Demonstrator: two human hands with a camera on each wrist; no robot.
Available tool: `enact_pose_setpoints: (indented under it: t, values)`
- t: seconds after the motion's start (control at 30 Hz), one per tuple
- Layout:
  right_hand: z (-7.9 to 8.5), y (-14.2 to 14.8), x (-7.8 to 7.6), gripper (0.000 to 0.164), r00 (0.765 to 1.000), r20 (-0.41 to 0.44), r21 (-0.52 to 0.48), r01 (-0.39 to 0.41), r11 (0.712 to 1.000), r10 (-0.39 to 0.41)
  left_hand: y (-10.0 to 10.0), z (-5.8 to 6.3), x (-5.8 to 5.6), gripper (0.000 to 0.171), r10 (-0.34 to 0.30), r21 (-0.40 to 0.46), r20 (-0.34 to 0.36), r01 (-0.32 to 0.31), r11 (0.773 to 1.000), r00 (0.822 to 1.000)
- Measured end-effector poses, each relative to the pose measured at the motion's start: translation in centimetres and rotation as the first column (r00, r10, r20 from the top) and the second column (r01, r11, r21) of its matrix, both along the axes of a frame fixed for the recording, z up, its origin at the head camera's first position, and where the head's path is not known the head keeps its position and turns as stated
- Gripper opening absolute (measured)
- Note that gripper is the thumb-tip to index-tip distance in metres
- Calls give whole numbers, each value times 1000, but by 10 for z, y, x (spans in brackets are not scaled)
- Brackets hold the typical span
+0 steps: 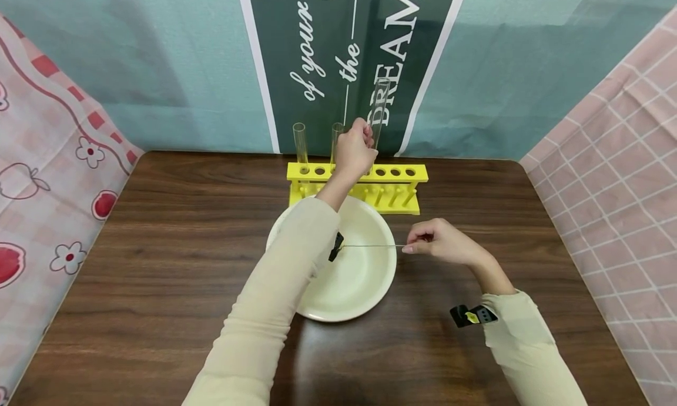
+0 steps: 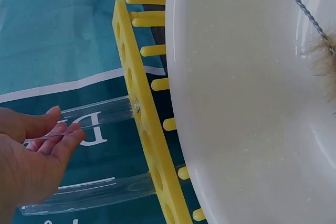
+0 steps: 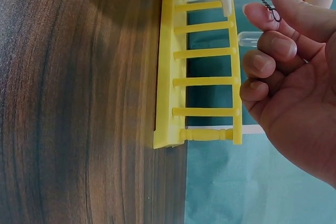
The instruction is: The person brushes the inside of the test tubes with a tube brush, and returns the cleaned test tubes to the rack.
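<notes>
My left hand (image 1: 355, 150) holds a clear glass test tube (image 1: 379, 106) between thumb and fingers, upright over the yellow test tube rack (image 1: 383, 179). In the left wrist view the tube's rounded end (image 2: 131, 107) sits right at one of the rack's holes. My right hand (image 1: 444, 241) pinches the looped wire end (image 3: 275, 15) of a test tube brush (image 1: 372, 245). Its twisted wire reaches left over the cream basin (image 1: 392, 277), and brown bristles (image 2: 326, 69) show at the edge of the left wrist view. The left sleeve hides the brush head from the head view.
Two more test tubes, one at the rack's left end (image 1: 300, 144) and one (image 1: 336, 137) beside my left hand, stand in the rack. The basin stands close in front of the rack on a dark wooden table (image 1: 174, 247). A printed cloth (image 1: 206, 71) hangs behind.
</notes>
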State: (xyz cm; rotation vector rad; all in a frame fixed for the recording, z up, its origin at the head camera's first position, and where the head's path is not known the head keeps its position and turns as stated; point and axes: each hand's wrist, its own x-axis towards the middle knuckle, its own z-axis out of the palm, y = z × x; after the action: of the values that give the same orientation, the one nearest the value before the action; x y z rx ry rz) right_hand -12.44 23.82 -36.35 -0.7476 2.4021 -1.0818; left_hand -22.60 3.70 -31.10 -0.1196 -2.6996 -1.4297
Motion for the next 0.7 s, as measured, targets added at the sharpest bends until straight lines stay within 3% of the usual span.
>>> enact_pose_setpoints:
  t: [0.43,0.7]
  values:
    - [-1,-1,0,11,1000,-3,-2,0,1000,0,3,-13,-4,20,15,-55,49,-12,998,999]
    - [-2,-1,1,11,1000,17,3,4,1000,-4,3,-34,-3,19,23,-75,130,-14,997,991]
